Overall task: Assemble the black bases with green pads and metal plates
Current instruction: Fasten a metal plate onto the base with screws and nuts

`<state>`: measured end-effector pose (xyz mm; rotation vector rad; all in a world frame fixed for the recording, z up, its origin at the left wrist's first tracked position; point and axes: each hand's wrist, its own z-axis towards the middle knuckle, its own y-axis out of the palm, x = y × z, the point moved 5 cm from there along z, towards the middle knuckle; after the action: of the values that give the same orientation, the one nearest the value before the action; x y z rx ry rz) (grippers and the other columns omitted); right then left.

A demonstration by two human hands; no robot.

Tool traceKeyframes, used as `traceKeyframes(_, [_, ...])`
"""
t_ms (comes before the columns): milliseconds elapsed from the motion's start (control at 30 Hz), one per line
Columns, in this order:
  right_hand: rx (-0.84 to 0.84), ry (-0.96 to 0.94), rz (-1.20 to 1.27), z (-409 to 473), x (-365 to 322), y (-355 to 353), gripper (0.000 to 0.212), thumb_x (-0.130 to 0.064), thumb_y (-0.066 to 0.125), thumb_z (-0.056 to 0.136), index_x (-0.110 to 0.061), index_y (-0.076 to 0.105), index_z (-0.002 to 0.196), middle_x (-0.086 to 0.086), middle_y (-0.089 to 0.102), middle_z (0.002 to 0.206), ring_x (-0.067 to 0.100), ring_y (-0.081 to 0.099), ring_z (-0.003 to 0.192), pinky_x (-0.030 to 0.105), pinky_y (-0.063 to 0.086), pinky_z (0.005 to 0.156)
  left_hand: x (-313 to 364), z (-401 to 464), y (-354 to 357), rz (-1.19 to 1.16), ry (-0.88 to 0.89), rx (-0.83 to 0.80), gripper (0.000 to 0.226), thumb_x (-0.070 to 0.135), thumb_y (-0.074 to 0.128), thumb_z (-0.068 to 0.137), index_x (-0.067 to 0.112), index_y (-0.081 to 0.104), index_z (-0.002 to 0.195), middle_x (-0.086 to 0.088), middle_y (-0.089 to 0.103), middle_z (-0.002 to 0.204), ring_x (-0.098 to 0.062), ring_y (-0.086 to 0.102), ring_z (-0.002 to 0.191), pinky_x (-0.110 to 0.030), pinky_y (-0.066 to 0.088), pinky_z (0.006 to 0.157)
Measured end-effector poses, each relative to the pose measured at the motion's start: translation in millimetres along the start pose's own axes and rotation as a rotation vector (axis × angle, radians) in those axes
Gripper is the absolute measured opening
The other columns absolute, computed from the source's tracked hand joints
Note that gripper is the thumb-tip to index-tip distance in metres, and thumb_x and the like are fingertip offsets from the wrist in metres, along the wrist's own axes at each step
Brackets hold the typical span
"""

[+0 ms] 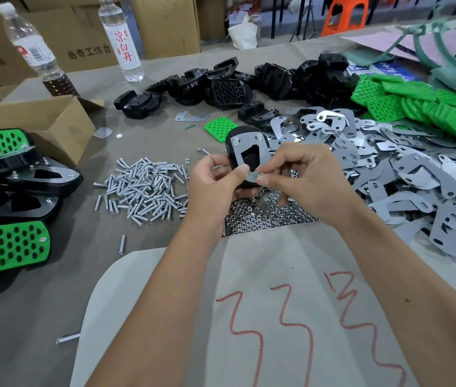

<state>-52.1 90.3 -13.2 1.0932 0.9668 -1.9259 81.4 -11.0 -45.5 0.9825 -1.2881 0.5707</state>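
My left hand (215, 182) grips a black base (235, 152) tilted up above the table, with a metal plate (249, 148) lying on its top face. Two nuts sit at the plate's far corners. My right hand (305, 177) pinches something small at the plate's near tip; it looks like a nut. Loose black bases (221, 85) are heaped at the back. Green pads (405, 104) lie at the back right, and one green pad (219, 128) lies alone behind the held base. Metal plates (405, 169) cover the right side.
A pile of screws (148, 188) lies left of my hands and a pile of nuts (265, 216) under them. Finished assemblies (9, 205) are stacked at the left by a cardboard box (39, 121). Two bottles (120, 37) stand at the back left.
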Motion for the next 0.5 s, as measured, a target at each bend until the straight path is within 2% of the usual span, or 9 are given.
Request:
traceKeyframes(133, [-0.054,-0.008,0.017,-1.0,-1.0,-0.6,0.015,0.005,0.078,0.087,-0.008,0.081,0.095,0.018,0.058,0.083,0.039,0.055,0.064,0.035,0.059,0.052,1.4,-0.9,0.2,-0.007,-0.014,-0.011,0.013,-0.005,0.066,0.094,-0.003,0.060,0.106,-0.015,0.075,0.084,-0.028,0.074,0.070,-0.030,0.059,0.058])
traceKeyframes(233, [-0.047,0.001,0.018,-1.6,0.1,-1.0,0.014,0.003,0.080,0.085,-0.010,0.081,0.091,0.015,0.060,0.080,0.033,0.055,0.061,0.033,0.057,0.051,2.4,-1.3,0.8,0.000,-0.018,-0.014,0.016,-0.005,0.065,0.095,-0.007,0.059,0.109,-0.015,0.075,0.084,-0.028,0.074,0.070,-0.030,0.059,0.058])
traceKeyframes(300, [-0.014,0.018,0.017,-1.8,1.4,-0.7,0.013,-0.002,0.086,0.081,-0.011,0.077,0.082,0.011,0.063,0.073,0.027,0.056,0.052,0.030,0.053,0.047,2.3,-2.4,1.4,0.017,-0.013,-0.015,0.018,-0.006,0.065,0.095,-0.009,0.058,0.110,-0.012,0.075,0.080,-0.025,0.074,0.069,-0.030,0.059,0.058])
traceKeyframes(400, [0.038,0.028,-0.028,-2.1,5.0,-0.8,0.026,-0.011,0.093,0.074,-0.011,0.067,0.069,0.002,0.066,0.064,0.018,0.055,0.043,0.025,0.048,0.042,1.1,-3.1,2.4,0.054,0.000,-0.017,0.022,-0.006,0.066,0.094,-0.012,0.057,0.113,-0.013,0.075,0.080,-0.027,0.075,0.071,-0.035,0.062,0.062])
traceKeyframes(500, [0.042,0.034,-0.070,-2.4,5.8,-0.6,0.025,-0.014,0.096,0.070,-0.011,0.073,0.082,-0.001,0.060,0.067,0.015,0.054,0.049,0.029,0.053,0.045,0.3,-2.5,0.9,0.047,-0.006,0.010,0.018,-0.005,0.067,0.094,-0.009,0.058,0.108,-0.011,0.074,0.078,-0.027,0.074,0.068,-0.039,0.063,0.064])
